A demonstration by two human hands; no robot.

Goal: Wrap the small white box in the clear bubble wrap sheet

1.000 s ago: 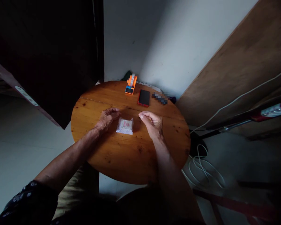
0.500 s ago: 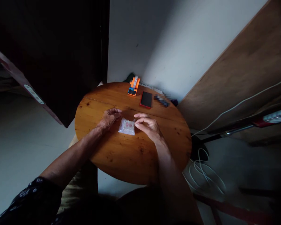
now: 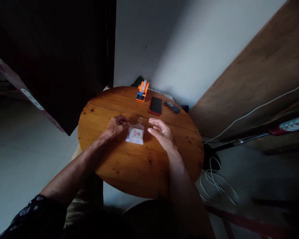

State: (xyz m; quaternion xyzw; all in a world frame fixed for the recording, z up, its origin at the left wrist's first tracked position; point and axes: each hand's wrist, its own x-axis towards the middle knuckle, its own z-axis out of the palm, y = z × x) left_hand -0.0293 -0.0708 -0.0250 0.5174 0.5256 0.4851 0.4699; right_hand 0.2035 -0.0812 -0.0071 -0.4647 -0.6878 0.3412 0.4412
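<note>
A small clear plastic bag (image 3: pixel 134 135) with whitish contents and a red print lies on the round wooden table (image 3: pixel 129 169). Its upper edge is loose, and a clear tab stands up at the top right corner. At the bag's upper left corner, the thumb and fingers of my left hand (image 3: pixel 116 126) are pinched together on the plastic. My right hand (image 3: pixel 162 132) hovers just right of the bag, thumb and fingers apart, holding nothing.
Toward the wall stand an orange tape dispenser (image 3: pixel 143 90) and a dark phone with a red edge (image 3: pixel 155 105). A blurred dark object (image 3: pixel 172 107) lies beside the phone. White cable (image 3: pixel 218 182) coils on the floor at right.
My right hand has drawn away from the bag to the right and its fingers have spread. The bag's top edge and clear tab now show. My left hand stays at the bag's left corner.
</note>
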